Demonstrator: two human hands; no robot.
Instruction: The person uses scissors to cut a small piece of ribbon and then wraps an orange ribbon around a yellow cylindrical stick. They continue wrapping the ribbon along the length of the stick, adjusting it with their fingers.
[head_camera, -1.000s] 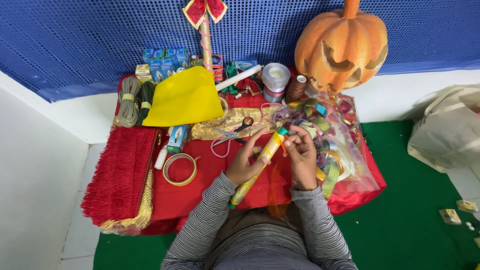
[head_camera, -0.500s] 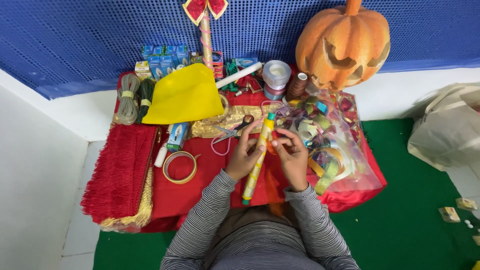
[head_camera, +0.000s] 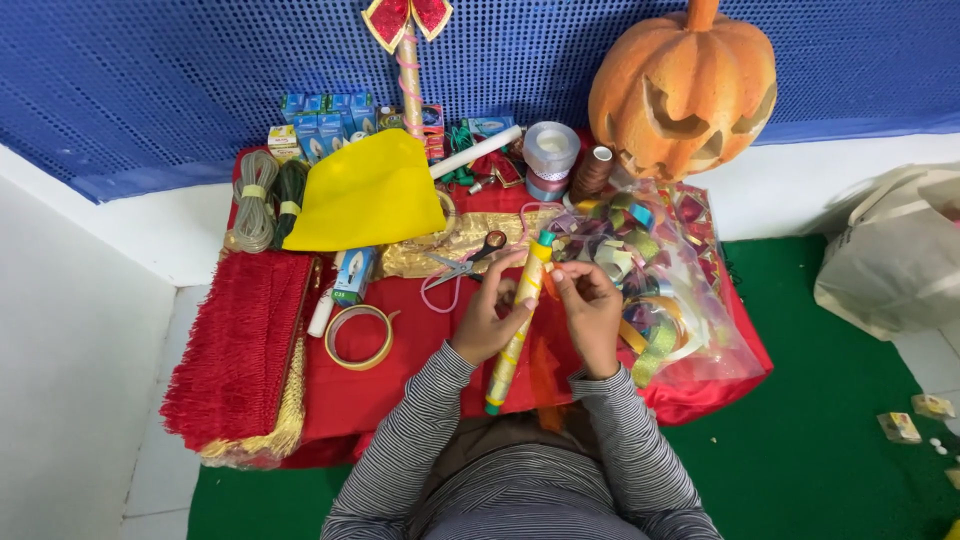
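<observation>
The left hand (head_camera: 490, 325) grips the long yellow stick (head_camera: 520, 320), tilted over the red cloth (head_camera: 400, 375). The right hand (head_camera: 590, 310) pinches sth near its top, prob. ribbon. Best to hold the stick steady & wrap snug.

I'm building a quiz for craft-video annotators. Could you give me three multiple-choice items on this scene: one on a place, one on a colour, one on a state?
1. Where does the big orange carved pumpkin stand?
A. far right, against the blue wall
B. near left, on the green floor
C. on the person's lap

2. What colour is the folded felt sheet beside the cord bundles?
A. yellow
B. purple
C. white

3. How is the long gold-wrapped stick held?
A. lying untouched
B. gripped by the left hand, with the right hand at its upper part
C. by the right hand only

Answers: 1 A, it sits at the cloth's far right corner; 2 A, plainly yellow; 3 B, both hands meet on it.
</observation>
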